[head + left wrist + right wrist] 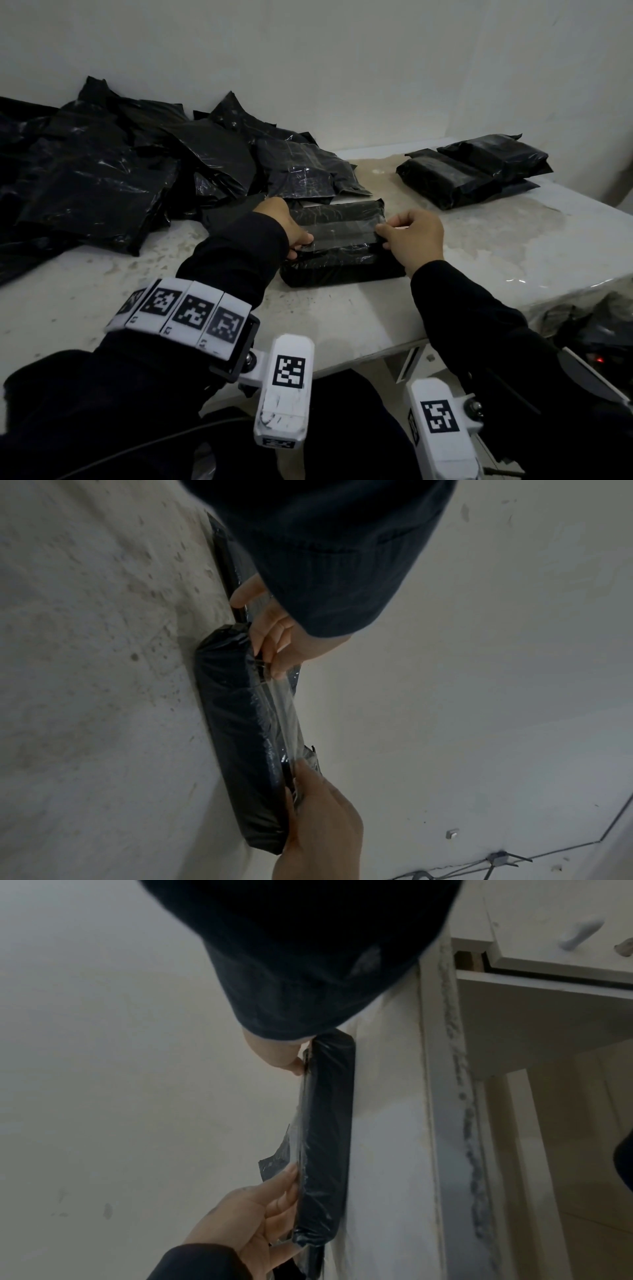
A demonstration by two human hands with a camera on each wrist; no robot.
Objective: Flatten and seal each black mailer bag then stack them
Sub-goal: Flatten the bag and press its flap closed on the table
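A filled black mailer bag (342,263) lies flat mid-table, its flap folded over the top. A clear shiny strip (344,231) runs across that flap. My left hand (303,243) pinches the strip's left end and my right hand (385,236) pinches its right end. In the left wrist view my left hand (270,658) curls onto the clear strip (284,712) along the mailer (236,723). In the right wrist view my right hand (294,1066) sits at the top edge of the mailer (329,1137), mostly hidden by the sleeve.
A loose heap of black mailer bags (113,171) covers the table's left and back. A small stack of flat bags (479,171) sits at the far right. The white table (342,325) ends close to my body, with its right edge (565,274) dropping to dark items below.
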